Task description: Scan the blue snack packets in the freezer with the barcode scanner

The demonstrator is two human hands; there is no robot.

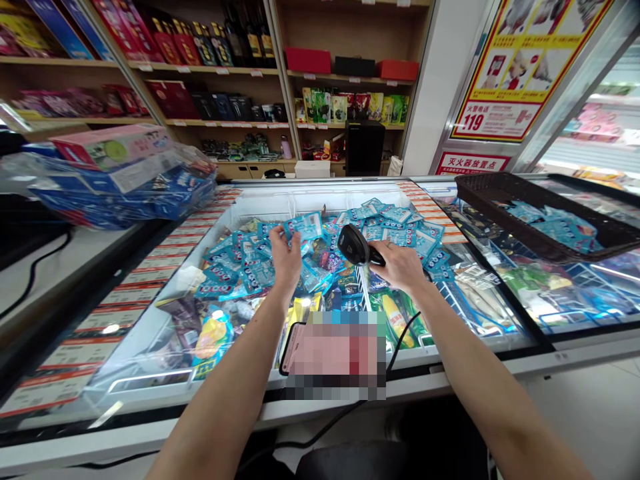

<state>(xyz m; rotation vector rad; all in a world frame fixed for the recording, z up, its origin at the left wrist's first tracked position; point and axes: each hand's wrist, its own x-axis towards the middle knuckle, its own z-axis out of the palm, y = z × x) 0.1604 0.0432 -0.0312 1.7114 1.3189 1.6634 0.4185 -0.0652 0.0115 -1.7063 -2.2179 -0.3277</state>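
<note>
My left hand [286,257] pinches a small blue packet [309,227] by its left end, holding it just above the glass top of a chest freezer. In my right hand [399,268] is a black barcode scanner [354,245], its head turned left toward the packet, with a gap between them. Many similar blue packets lie in heaps on the glass, one pile [247,263] to the left and another [393,220] behind and right of the scanner. A phone [295,350], partly blurred out, lies near the front edge.
A brown basket [530,230] with more blue packets stands at the right. Bagged boxes [125,167] sit at the left. The scanner's black cable [400,340] runs over the front edge. Stocked shelves [210,67] line the back, with a black speaker-like box [365,148] before them.
</note>
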